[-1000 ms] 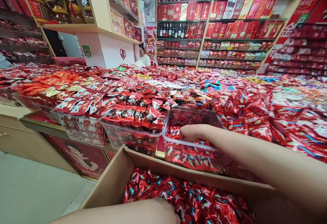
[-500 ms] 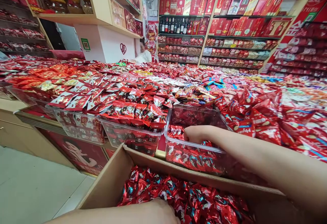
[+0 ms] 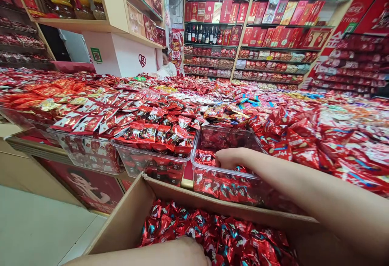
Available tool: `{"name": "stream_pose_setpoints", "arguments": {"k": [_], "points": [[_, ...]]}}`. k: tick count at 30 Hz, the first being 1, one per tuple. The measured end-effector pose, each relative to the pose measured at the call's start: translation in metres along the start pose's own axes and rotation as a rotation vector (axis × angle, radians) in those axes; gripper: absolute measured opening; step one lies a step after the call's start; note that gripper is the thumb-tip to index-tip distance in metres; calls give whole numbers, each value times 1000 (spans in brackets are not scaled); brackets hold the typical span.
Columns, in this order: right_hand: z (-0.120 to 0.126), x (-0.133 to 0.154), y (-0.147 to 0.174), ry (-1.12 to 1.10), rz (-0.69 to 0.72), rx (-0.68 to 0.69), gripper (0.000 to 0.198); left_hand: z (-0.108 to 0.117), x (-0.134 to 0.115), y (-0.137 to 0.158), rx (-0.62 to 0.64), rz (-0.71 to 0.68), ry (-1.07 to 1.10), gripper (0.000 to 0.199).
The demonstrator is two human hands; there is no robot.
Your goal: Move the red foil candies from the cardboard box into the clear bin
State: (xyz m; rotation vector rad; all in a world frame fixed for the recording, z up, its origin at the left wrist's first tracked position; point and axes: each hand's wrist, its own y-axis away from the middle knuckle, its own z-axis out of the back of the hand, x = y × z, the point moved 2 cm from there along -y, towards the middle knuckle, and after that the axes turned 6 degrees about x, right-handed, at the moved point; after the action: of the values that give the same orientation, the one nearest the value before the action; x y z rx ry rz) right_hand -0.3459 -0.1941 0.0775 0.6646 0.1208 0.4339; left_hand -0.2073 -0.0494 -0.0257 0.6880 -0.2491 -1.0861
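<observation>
My right hand reaches down into a clear plastic bin, its back and bent knuckles showing. Red-wrapped candies lie under and beside it; its fingertips are hidden, so I cannot see what they hold. Lower down, my left hand rests in an open cardboard box, against a heap of shiny red candies with blue and white prints. The fingers of this hand are out of sight, and whether it grips any candy does not show.
Left of the bin stands another clear bin heaped with red and black packets. Larger red packets pile up on the right. Shelves with bottles and boxes line the back wall, where a person is partly visible.
The whole view has shifted slightly, with the bins and the box now a little farther left. Both hands stay in nearly the same places, in the bin and in the box.
</observation>
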Motion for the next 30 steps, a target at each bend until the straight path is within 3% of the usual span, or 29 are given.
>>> {"name": "stream_pose_setpoints", "arguments": {"k": [5,7,13,23,30], "points": [[17,-16,-7,11,-85,-237,18,5,-4,5,10,26,38,25],[19,-22,-11,21,-99,-273,17,11,-7,9,32,45,59,28],[9,-22,-17,-6,-23,-158,17,27,-13,17,141,89,117,39],[5,-18,-17,-7,18,-97,18,26,-12,16,139,96,135,41],[15,-12,-4,135,-230,-213,20,26,-12,15,167,92,131,43]]}}
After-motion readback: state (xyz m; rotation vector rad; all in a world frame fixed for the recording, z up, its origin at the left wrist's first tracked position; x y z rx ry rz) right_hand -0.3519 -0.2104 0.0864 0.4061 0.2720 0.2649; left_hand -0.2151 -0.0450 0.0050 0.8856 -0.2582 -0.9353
